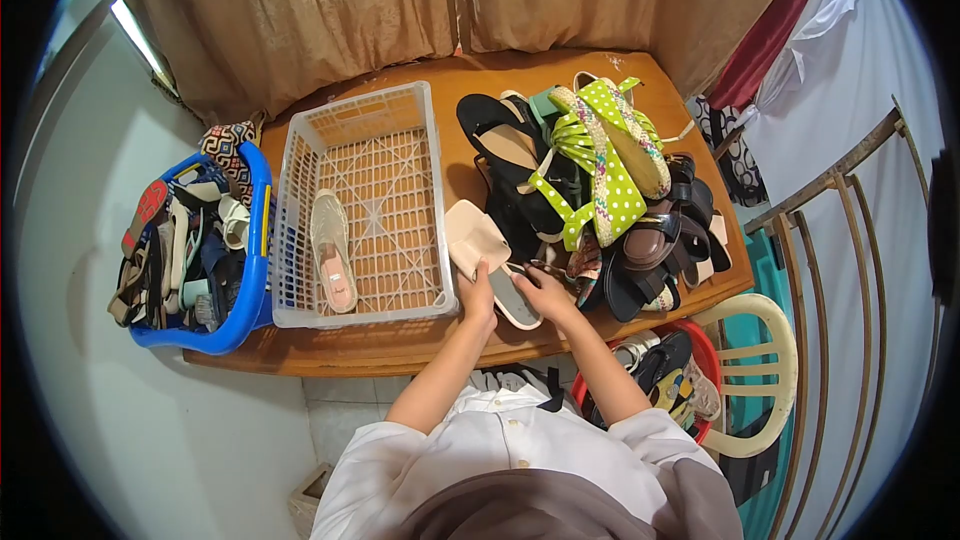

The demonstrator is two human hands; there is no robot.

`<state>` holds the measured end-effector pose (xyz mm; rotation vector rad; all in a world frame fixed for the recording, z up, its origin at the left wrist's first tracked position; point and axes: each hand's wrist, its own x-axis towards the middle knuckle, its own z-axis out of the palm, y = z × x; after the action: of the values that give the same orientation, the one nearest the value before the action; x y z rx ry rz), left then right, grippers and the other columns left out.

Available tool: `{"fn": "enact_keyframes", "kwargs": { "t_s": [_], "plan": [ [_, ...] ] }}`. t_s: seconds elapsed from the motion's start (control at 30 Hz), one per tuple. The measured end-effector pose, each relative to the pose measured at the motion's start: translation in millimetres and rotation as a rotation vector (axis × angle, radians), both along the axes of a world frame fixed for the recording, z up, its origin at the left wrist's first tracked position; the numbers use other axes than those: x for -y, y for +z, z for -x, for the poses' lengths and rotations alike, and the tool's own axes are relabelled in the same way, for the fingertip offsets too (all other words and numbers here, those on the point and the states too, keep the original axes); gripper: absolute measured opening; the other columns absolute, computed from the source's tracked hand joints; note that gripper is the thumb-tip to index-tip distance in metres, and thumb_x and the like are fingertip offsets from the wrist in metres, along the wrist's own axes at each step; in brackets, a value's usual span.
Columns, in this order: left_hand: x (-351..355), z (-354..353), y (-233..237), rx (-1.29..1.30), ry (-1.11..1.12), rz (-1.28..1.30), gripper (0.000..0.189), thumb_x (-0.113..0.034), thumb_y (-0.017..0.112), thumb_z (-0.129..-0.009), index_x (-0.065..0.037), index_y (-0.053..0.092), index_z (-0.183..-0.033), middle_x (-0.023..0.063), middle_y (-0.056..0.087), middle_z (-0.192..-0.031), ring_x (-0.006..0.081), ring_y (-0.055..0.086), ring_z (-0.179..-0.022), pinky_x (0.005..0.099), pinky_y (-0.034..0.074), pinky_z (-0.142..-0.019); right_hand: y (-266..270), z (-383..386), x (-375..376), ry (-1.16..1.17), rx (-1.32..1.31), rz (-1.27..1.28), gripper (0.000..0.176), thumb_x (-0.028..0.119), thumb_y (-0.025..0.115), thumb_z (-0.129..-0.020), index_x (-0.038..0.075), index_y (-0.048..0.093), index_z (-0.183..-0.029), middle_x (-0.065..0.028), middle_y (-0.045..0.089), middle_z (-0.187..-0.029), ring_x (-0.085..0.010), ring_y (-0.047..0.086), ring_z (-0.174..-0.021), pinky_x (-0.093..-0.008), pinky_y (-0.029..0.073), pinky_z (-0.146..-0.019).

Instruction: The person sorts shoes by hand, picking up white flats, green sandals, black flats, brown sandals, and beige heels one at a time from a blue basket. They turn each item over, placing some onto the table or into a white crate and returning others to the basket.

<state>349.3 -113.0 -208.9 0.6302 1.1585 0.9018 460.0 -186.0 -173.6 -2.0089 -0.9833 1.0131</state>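
Observation:
My left hand [477, 295] is closed on a beige slide sandal [474, 236], just right of the white plastic crate [437, 190]. My right hand [543, 295] grips a second shoe with a grey insole and pale edge [514, 298], close beside the first. Inside the crate lies one light beige flat shoe [333, 250]. To the right of my hands is a pile of footwear, with black sandals [505, 135], green polka-dot wedges [610, 155] and brown sandals [655, 240].
A blue basket [257, 240] full of shoes stands left of the crate. Below the wooden table's [400, 343] right front edge are a red basin [712, 360] of shoes and a cream plastic chair [780, 370]. A wooden rack [830, 175] stands at the right; brown curtains [330, 10] hang behind.

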Motion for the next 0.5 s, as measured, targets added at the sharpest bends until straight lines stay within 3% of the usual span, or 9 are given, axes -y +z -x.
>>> {"fn": "enact_keyframes", "kwargs": {
  "t_s": [0.13, 0.23, 0.27, 0.4, 0.5],
  "plan": [
    [-1.2, 2.5, 11.4, -0.112, -0.053, -0.059, 0.049, -0.022, 0.054, -0.089, -0.004, 0.034, -0.129, 0.0121, 0.047, -0.123, 0.0218, 0.048, -0.11, 0.0339, 0.039, -0.091, 25.8, 23.9, 6.6, 0.044, 0.584, -0.137, 0.048, 0.031, 0.054, -0.084, -0.001, 0.049, -0.12, -0.0253, 0.049, -0.12, -0.0429, 0.05, -0.105, -0.0434, 0.042, -0.089],
    [0.9, 8.7, 21.8, -0.088, -0.057, -0.097, 0.053, -0.022, 0.056, -0.088, -0.003, 0.031, -0.131, 0.0124, 0.044, -0.126, 0.0212, 0.044, -0.114, 0.0337, 0.036, -0.095, 32.7, 40.3, 9.3, 0.085, 0.805, -0.352, 0.054, 0.03, 0.056, -0.083, -0.002, 0.042, -0.126, -0.0229, 0.046, -0.125, -0.0392, 0.047, -0.111, -0.0434, 0.039, -0.091],
    [2.1, 10.4, 21.4, -0.059, -0.053, -0.084, 0.054, -0.022, 0.057, -0.088, -0.003, 0.03, -0.131, 0.0125, 0.043, -0.126, 0.0212, 0.043, -0.115, 0.0339, 0.035, -0.096, 30.7, 44.1, 8.9, 0.156, 0.828, -0.331, 0.061, 0.03, 0.055, -0.083, -0.003, 0.036, -0.13, -0.0222, 0.042, -0.129, -0.0364, 0.043, -0.116, -0.0439, 0.036, -0.095],
    [9.0, 20.6, 20.5, 0.047, -0.117, 0.013, 0.055, -0.02, 0.059, -0.086, -0.003, 0.031, -0.13, 0.0114, 0.043, -0.127, 0.0213, 0.042, -0.115, 0.0326, 0.032, -0.098, 17.6, 49.2, 9.5, 0.182, 0.88, -0.271, 0.064, 0.032, 0.054, -0.083, -0.003, 0.032, -0.132, -0.0207, 0.04, -0.132, -0.0344, 0.039, -0.121, -0.0455, 0.032, -0.097],
    [23.2, 29.4, 21.9, 0.02, -0.222, -0.088, 0.054, -0.021, 0.059, -0.085, -0.003, 0.033, -0.129, 0.0097, 0.043, -0.127, 0.0206, 0.04, -0.116, 0.0323, 0.03, -0.097, 20.4, 48.7, 13.3, 0.19, 0.87, -0.268, 0.065, 0.032, 0.053, -0.083, -0.003, 0.03, -0.133, -0.0194, 0.038, -0.134, -0.0338, 0.036, -0.125, -0.0462, 0.03, -0.1]
  ]
}}
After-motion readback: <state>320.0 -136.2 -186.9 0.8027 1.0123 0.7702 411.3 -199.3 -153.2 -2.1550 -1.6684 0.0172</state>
